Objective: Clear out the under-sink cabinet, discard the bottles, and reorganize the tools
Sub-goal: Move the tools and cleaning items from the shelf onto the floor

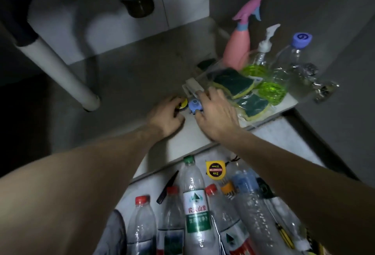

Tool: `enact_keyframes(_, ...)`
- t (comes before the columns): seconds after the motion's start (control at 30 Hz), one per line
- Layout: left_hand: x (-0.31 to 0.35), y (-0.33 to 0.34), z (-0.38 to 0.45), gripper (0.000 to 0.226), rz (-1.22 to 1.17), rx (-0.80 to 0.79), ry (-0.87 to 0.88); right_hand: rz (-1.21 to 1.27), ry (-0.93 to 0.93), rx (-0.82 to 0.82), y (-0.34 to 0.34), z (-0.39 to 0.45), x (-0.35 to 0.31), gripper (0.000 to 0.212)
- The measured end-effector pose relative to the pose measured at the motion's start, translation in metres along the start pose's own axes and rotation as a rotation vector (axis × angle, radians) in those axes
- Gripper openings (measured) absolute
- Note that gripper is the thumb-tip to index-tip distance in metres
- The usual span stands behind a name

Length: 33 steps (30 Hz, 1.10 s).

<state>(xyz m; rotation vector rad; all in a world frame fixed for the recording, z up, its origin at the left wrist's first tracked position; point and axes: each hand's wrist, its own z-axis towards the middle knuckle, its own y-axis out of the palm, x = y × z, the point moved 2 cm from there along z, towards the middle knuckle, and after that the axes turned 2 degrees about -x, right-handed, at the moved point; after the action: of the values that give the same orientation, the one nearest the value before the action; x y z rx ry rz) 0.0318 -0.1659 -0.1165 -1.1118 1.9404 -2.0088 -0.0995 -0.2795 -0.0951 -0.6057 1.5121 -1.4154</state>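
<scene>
The left hand (165, 115) curls around a small yellow thing (182, 102). The right hand (215, 115) lies open over a blue cap (195, 105). Each should lift slowly.

two hands (168, 116), two tape measures (215, 170), two sponges (233, 82).

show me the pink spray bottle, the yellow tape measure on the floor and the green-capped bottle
pink spray bottle (237, 51): head view, on its body
yellow tape measure (215, 170): head view, on its face
green-capped bottle (195, 210): head view, on its label
</scene>
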Motion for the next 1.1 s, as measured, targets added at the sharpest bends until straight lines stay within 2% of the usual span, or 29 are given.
enact_keyframes(0.13,-0.009,-0.004,-0.009,0.030,0.137,0.057,-0.029,-0.104,-0.043,-0.074,0.004,0.013,-0.002,0.047)
enact_keyframes(0.3,-0.015,-0.011,-0.026,0.025,0.111,0.066,0.025,-0.202,-0.083,-0.056,0.006,0.009,-0.009,0.049)
enact_keyframes(0.43,-0.002,-0.020,-0.049,0.032,0.057,0.152,-0.017,-0.046,-0.055,0.023,-0.009,-0.017,-0.009,0.051)
enact_keyframes(0.53,0.013,-0.024,-0.077,0.038,0.037,0.186,-0.119,0.097,-0.007,0.033,-0.025,-0.052,0.001,0.049)
enact_keyframes(0.67,0.039,-0.016,-0.138,0.039,0.012,0.121,-0.143,0.275,0.166,-0.032,-0.037,-0.128,0.029,0.046)
enact_keyframes(0.93,0.122,0.040,-0.249,0.042,-0.054,-0.117,-0.017,0.199,0.551,-0.206,-0.060,-0.311,0.108,0.044)
enact_keyframes(1.1,0.175,0.083,-0.296,0.037,-0.123,-0.219,0.053,0.269,0.849,-0.272,-0.055,-0.413,0.146,0.027)
